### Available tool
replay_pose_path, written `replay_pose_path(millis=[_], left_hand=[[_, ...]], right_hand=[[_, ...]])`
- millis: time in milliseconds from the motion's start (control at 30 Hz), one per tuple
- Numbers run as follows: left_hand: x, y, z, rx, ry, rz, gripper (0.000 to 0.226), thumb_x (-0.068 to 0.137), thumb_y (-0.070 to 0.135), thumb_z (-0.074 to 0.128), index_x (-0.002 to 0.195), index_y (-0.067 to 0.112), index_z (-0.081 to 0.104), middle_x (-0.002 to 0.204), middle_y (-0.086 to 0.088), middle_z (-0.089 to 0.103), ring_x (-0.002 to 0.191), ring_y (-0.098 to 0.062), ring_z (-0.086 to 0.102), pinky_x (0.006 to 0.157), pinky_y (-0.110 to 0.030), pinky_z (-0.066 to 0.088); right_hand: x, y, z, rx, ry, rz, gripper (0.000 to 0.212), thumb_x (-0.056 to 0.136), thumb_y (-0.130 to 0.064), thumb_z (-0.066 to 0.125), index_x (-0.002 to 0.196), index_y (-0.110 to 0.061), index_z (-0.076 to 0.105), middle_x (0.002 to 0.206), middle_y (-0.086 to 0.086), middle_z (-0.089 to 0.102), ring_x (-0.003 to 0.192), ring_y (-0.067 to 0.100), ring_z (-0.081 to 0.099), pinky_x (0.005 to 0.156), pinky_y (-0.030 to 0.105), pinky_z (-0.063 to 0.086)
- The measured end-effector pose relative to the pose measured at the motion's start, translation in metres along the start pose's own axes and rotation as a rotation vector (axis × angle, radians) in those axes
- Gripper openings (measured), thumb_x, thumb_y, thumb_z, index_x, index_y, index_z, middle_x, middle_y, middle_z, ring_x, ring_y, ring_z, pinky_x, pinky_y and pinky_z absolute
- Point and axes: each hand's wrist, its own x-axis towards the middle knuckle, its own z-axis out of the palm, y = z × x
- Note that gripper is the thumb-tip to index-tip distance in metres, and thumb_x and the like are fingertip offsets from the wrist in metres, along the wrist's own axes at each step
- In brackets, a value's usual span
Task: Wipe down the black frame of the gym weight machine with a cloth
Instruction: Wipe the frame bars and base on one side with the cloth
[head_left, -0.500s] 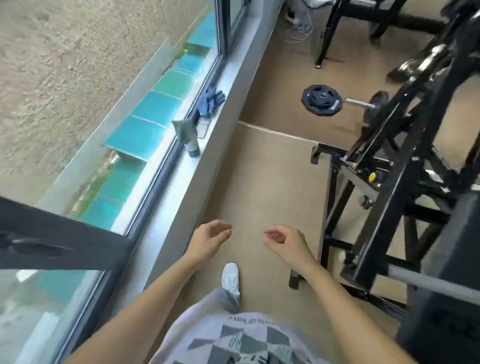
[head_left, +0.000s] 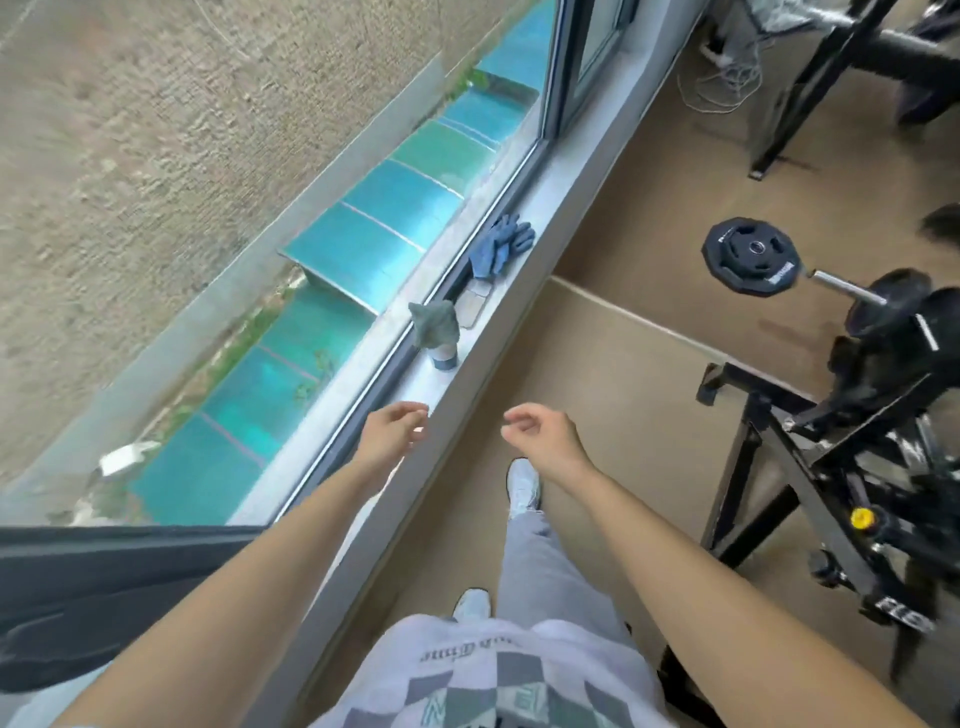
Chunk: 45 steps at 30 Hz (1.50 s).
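**A:** What's on the left?

**B:** I see the window sill. My left hand hovers above its near end, fingers loosely curled, empty. Farther along the sill, the grey cloth drapes a bottle, then blue gloves.

**A:** And to the right of the sill?

**B:** My right hand is just as loose and empty. The machine's black frame stands well apart from the sill.

machine frame: cut by right edge, blurred | bottle: top hidden under grey cloth
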Motion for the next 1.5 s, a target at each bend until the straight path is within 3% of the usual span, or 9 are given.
replay_pose_path(millis=[300,500,600,700,800,967,1267,1400,1500], left_hand=[[0.118,0.058,0.01,-0.111,0.234,-0.13,0.011,0.096,0.018,0.061,0.104,0.013,0.066,0.099,-0.006,0.066,0.075,-0.019,0.061,0.067,-0.028,0.044],[0.19,0.081,0.012,-0.058,0.327,-0.128,0.036,0.097,0.019,0.063,0.13,0.009,0.054,0.105,-0.003,0.06,0.073,-0.014,0.058,0.06,-0.022,0.048],[0.224,0.08,0.014,-0.012,0.33,-0.176,0.043,0.095,0.021,0.067,0.134,0.004,0.055,0.12,-0.012,0.062,0.086,-0.019,0.057,0.084,-0.041,0.056],[0.249,0.075,0.013,0.063,0.338,-0.191,0.024,0.089,0.016,0.072,0.109,0.003,0.071,0.11,-0.016,0.072,0.091,-0.025,0.064,0.098,-0.049,0.054],[0.257,0.071,0.007,0.142,0.356,-0.197,0.006,0.082,0.016,0.075,0.086,0.011,0.074,0.09,-0.009,0.074,0.086,-0.026,0.068,0.089,-0.046,0.058],[0.245,0.082,0.003,0.292,0.354,-0.099,0.012,0.078,0.027,0.075,0.071,0.021,0.066,0.07,0.009,0.067,0.072,-0.013,0.063,0.065,-0.028,0.048],[0.204,0.155,0.018,0.16,-0.163,0.212,0.012,0.09,0.012,0.056,0.079,0.016,0.052,0.066,0.016,0.054,0.063,-0.002,0.047,0.06,-0.015,0.04],[0.193,0.196,0.056,0.165,-0.482,0.198,0.01,0.1,0.02,0.061,0.092,0.019,0.055,0.073,0.004,0.063,0.067,-0.013,0.056,0.058,-0.028,0.045],[0.178,0.217,0.098,0.236,-0.647,0.219,0.01,0.097,0.027,0.066,0.101,0.02,0.061,0.088,-0.02,0.064,0.079,-0.027,0.057,0.069,-0.043,0.047]], right_hand=[[0.18,-0.047,-0.003,-0.033,-0.156,-0.041,0.032,0.088,-0.025,0.074,0.118,-0.014,0.068,0.09,-0.004,0.069,0.091,0.014,0.064,0.085,0.026,0.048],[0.258,-0.069,0.017,-0.038,-0.278,0.026,0.05,0.095,-0.023,0.067,0.141,-0.012,0.052,0.122,0.008,0.064,0.11,0.022,0.06,0.087,0.026,0.043],[0.285,-0.073,0.037,-0.051,-0.316,0.066,0.054,0.097,-0.024,0.065,0.146,-0.013,0.046,0.136,0.009,0.055,0.118,0.022,0.055,0.088,0.027,0.044],[0.303,-0.074,0.059,-0.093,-0.344,0.071,0.048,0.096,-0.019,0.065,0.14,-0.008,0.052,0.132,0.013,0.059,0.119,0.027,0.058,0.093,0.03,0.048],[0.311,-0.072,0.072,-0.151,-0.286,0.067,0.027,0.093,-0.015,0.067,0.118,-0.007,0.065,0.111,0.013,0.069,0.1,0.026,0.065,0.076,0.023,0.044],[0.305,-0.071,0.072,-0.135,-0.134,0.15,0.008,0.087,-0.016,0.072,0.095,-0.014,0.069,0.086,0.001,0.066,0.081,0.016,0.061,0.07,0.022,0.044],[0.227,-0.102,0.002,0.353,-0.107,0.136,0.029,0.075,-0.007,0.072,0.06,-0.019,0.05,0.063,-0.002,0.044,0.063,0.012,0.039,0.061,0.027,0.032],[0.187,-0.106,-0.049,0.773,0.014,0.217,0.039,0.087,0.003,0.06,0.061,-0.02,0.042,0.061,-0.002,0.041,0.057,0.01,0.041,0.054,0.026,0.033],[0.154,-0.101,-0.086,1.051,0.174,0.224,0.033,0.093,0.001,0.06,0.069,-0.019,0.046,0.08,0.013,0.049,0.073,0.021,0.05,0.063,0.035,0.039]])
